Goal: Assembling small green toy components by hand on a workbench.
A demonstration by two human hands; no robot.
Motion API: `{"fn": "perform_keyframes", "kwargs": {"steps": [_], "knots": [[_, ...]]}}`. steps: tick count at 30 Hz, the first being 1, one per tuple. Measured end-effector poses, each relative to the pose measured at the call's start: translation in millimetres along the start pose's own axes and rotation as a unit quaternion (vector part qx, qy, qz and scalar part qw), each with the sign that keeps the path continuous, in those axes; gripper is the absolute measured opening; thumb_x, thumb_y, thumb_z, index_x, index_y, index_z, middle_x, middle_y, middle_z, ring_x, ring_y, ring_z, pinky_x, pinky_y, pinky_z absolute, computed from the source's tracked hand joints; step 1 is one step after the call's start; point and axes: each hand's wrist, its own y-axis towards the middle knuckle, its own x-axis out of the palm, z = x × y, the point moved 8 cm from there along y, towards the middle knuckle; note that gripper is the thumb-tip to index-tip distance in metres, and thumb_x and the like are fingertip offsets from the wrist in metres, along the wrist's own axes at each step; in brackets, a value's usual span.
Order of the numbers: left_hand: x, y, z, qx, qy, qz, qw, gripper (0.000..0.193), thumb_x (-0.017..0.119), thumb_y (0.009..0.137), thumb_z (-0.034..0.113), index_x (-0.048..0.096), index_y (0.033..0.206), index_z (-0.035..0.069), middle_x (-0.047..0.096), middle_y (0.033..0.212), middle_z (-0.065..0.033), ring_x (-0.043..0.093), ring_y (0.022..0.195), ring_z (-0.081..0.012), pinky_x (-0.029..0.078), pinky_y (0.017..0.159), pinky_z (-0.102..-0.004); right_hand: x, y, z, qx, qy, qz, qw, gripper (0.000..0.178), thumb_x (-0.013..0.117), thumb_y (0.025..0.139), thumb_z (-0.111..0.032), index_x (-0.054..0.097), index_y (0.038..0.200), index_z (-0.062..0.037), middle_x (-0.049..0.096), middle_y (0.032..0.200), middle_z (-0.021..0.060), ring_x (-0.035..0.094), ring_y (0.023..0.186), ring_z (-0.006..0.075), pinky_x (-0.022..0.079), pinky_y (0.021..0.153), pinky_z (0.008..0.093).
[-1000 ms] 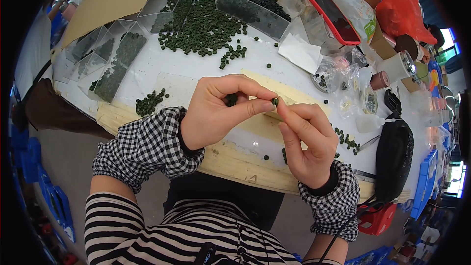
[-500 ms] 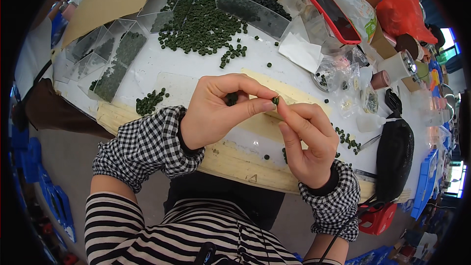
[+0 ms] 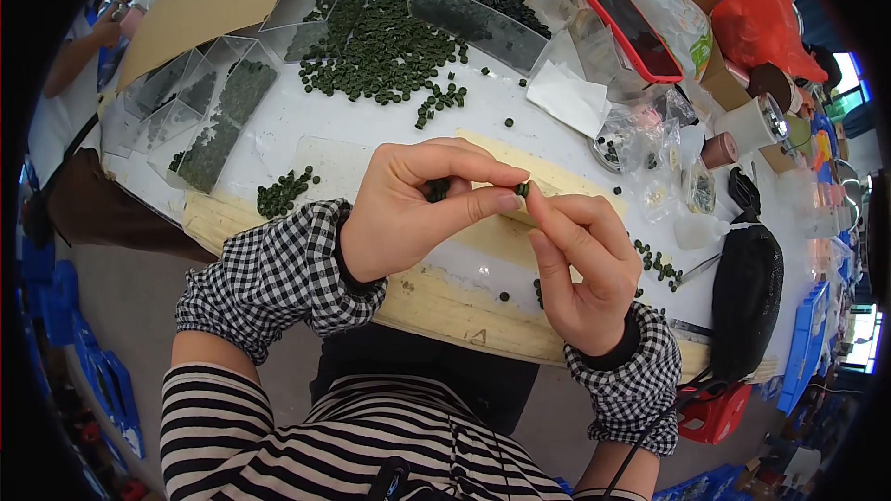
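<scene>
Piece (image 3: 522, 190) in hand: small, dark green, at the tips of the left thumb and index finger, above the tabletop (image 3: 353, 125). My left hand (image 3: 408, 199) grips it narrowly; more dark green shows within the curl of those fingers, held or lying behind, I cannot tell. My right hand (image 3: 589, 264) comes in from the other side, index fingertip right at the piece; contact not certain. Right thumb stands lower, apart from that index; whether this hand grips anything, I cannot tell. Near table edge: yellowish strip (image 3: 445, 311), passing below both wrists, left checked cuff (image 3: 278, 269) overlapping it. Left of the left hand, a small cluster (image 3: 286, 192) of the same pieces lies near that edge. Beyond my knuckles a band of white surface gives room up to the large pile (image 3: 380, 51), which spreads between clear trays; the back tray (image 3: 524, 51) bounds the far side. White paper (image 3: 568, 100) and a red-cased phone (image 3: 631, 30) limit reach forward and right. Beside the right hand, scattered pieces (image 3: 657, 264) come close to the knuckles; a black pouch (image 3: 745, 297) hangs over the right-hand edge.
</scene>
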Motion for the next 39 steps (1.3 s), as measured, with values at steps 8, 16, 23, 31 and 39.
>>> {"fn": "perform_keyframes", "kwargs": {"steps": [8,16,23,31,39], "knots": [[-0.8,-0.6,-4.7,-0.042,-0.007,0.010,0.999,0.019,0.069,0.083,-0.004,0.070,0.102,0.000,0.064,0.086,-0.0030,0.050,0.071,-0.0047,0.043,0.069,-0.0199,0.4,0.7,-0.8,-0.003,-0.004,-0.001,1.000,0.042,0.070,0.075,0.006,0.067,0.116,-0.0036,0.062,0.088,0.0073,0.054,0.068,0.0185,0.043,0.060,0.0278],[-1.7,0.0,-5.0,-0.014,0.011,0.005,1.000,0.018,0.068,0.084,-0.004,0.071,0.101,0.000,0.066,0.091,-0.0061,0.057,0.079,-0.0081,0.045,0.073,-0.0211,0.3,0.3,-0.3,-0.004,-0.011,-0.002,1.000,0.042,0.071,0.075,0.005,0.067,0.117,-0.0039,0.062,0.088,0.0072,0.054,0.068,0.0183,0.043,0.060,0.0277],[-2.5,-0.9,-1.8,0.002,0.043,0.003,0.999,0.019,0.068,0.084,-0.005,0.071,0.101,0.000,0.067,0.094,-0.0079,0.060,0.085,-0.0114,0.047,0.076,-0.0228,1.8,0.7,-0.6,0.001,-0.002,-0.008,1.000,0.043,0.070,0.076,0.006,0.067,0.117,-0.0040,0.062,0.089,0.0073,0.055,0.070,0.0186,0.045,0.061,0.0278],[-1.1,-2.7,-1.9,0.020,0.048,-0.005,0.999,0.018,0.067,0.085,-0.004,0.071,0.103,0.000,0.067,0.095,-0.0084,0.062,0.088,-0.0130,0.048,0.078,-0.0233,4.6,-1.7,0.5,0.007,-0.002,-0.017,1.000,0.041,0.070,0.076,0.007,0.068,0.115,-0.0031,0.062,0.089,0.0076,0.056,0.070,0.0195,0.046,0.061,0.0285],[-0.2,-2.4,2.4,0.041,0.067,-0.011,0.997,0.017,0.066,0.085,-0.004,0.071,0.101,0.000,0.067,0.096,-0.0092,0.063,0.089,-0.0146,0.048,0.078,-0.0242,2.7,-1.4,0.1,-0.004,-0.005,-0.014,1.000,0.041,0.070,0.075,0.007,0.068,0.115,-0.0034,0.062,0.089,0.0073,0.056,0.071,0.0193,0.046,0.061,0.0285]]}}
